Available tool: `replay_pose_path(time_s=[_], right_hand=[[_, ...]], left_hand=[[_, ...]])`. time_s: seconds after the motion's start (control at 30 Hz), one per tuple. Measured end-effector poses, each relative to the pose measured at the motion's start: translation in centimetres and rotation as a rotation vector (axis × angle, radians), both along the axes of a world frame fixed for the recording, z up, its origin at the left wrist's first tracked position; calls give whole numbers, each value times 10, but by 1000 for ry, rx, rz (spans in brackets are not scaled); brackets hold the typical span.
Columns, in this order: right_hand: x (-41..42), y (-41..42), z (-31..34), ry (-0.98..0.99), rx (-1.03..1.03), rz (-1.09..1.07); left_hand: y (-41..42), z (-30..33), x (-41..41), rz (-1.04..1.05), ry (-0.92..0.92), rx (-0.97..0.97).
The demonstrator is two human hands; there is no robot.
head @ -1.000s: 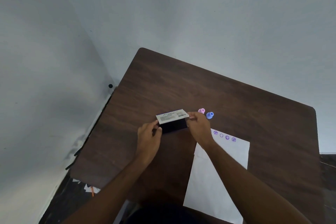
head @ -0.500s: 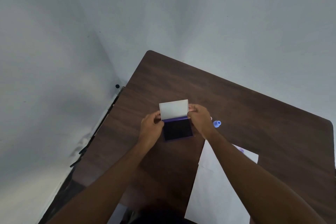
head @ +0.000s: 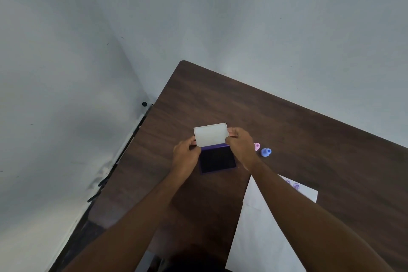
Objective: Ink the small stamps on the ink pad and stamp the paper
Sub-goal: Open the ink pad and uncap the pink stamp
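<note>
An ink pad (head: 217,159) with a dark purple inked face lies open on the brown table (head: 309,139). Its white lid (head: 210,134) stands raised behind it. My left hand (head: 185,157) pinches the lid's left edge, and my right hand (head: 240,148) pinches its right edge. A pink stamp (head: 257,146) and a blue stamp (head: 266,152) stand just right of my right hand. The white paper (head: 260,238) lies under my right forearm, with purple stamp marks (head: 292,184) near its far edge.
The table sits in a corner between two pale walls. Its left edge runs close to the wall, where a dark strip of floor and a small black knob (head: 144,104) show. The table's far half is bare wood.
The lid swung from nearly closed to fully raised, baring the purple pad. Both hands stayed on its edges. The camera view shifted slightly, and my right forearm now covers some stamp marks.
</note>
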State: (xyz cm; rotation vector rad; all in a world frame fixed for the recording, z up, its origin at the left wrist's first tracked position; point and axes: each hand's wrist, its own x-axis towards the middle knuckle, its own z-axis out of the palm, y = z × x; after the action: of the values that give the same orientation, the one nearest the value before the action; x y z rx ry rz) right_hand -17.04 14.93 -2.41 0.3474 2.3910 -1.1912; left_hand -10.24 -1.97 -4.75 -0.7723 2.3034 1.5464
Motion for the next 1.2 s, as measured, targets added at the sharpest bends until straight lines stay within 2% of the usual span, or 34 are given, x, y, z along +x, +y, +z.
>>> replay_pose_path(time_s=[0.1,0.17,0.27,0.33,0.47,0.63,0.9,1.1,1.2], right_hand=[[1,1,0,51,66,36],[3,4,1,143,173,137],[3,16,9,331,478,370],[4,30,16,436,632,393],[3,65,23,378,826,337],[8,79,21,261,804,353],[10,80,8,326,786,350],[8,79,2,370,815,377],[8,75,13,356,737,305]], left_hand=[[2,1,1,-14,10,-66],[3,3,3,-7,34,-122],[6,8,6,-40,102,-165],[9,12,9,-72,128,-174],[20,21,13,-136,154,-148],[35,30,18,-146,180,-89],[43,42,26,-138,215,-40],[47,48,33,-214,198,-18],[47,51,35,-244,177,23]])
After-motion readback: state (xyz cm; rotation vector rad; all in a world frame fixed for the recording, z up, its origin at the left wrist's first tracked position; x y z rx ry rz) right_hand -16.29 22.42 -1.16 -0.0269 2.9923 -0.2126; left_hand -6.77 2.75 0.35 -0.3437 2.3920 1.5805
